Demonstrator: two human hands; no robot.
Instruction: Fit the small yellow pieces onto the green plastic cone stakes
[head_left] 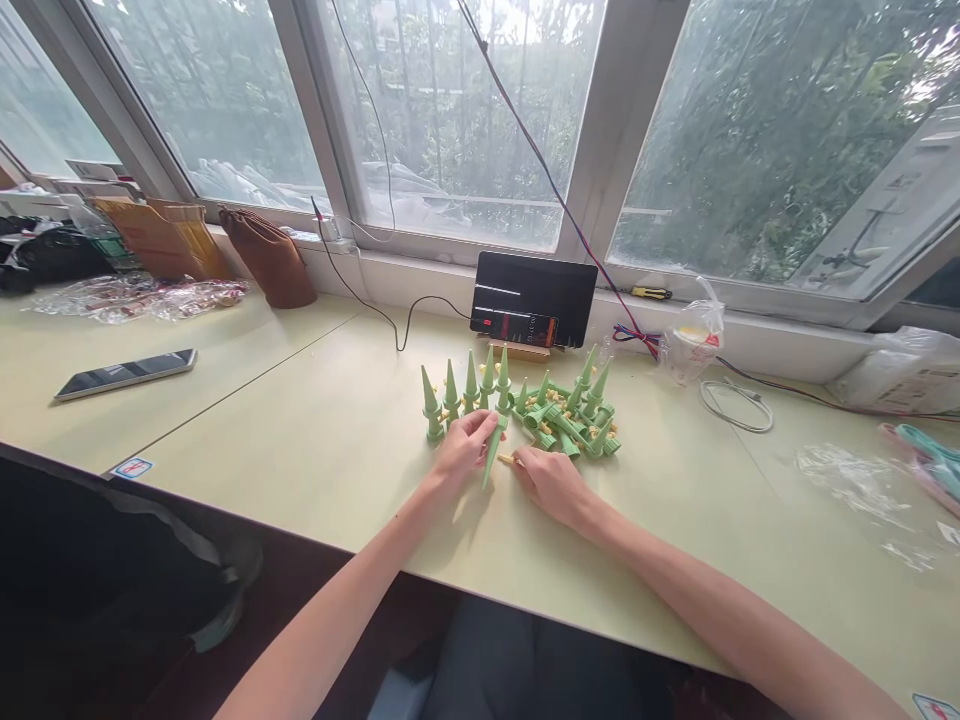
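Observation:
My left hand (466, 447) is closed on a green plastic watering spike (491, 458), its pointed end tilted down toward me. Just right of it, my right hand (551, 480) pinches a small yellow stick-like piece (506, 459). The two pieces are apart. Behind my left hand stands a row of several upright green spikes (431, 405) with yellow parts at their collars. Beyond my right hand lies a loose heap of green spikes and sockets (566, 420), mixed with small yellow parts. My fingers partly hide the held pieces.
A black tablet (534, 290) leans at the window behind the spikes. A phone (126, 374) and brown bag (270, 255) are left. On the right are a coiled white cable (736, 405), a bagged cup (694, 340) and clear plastic wrappers (855, 480). The table's front edge (300, 530) runs below my forearms.

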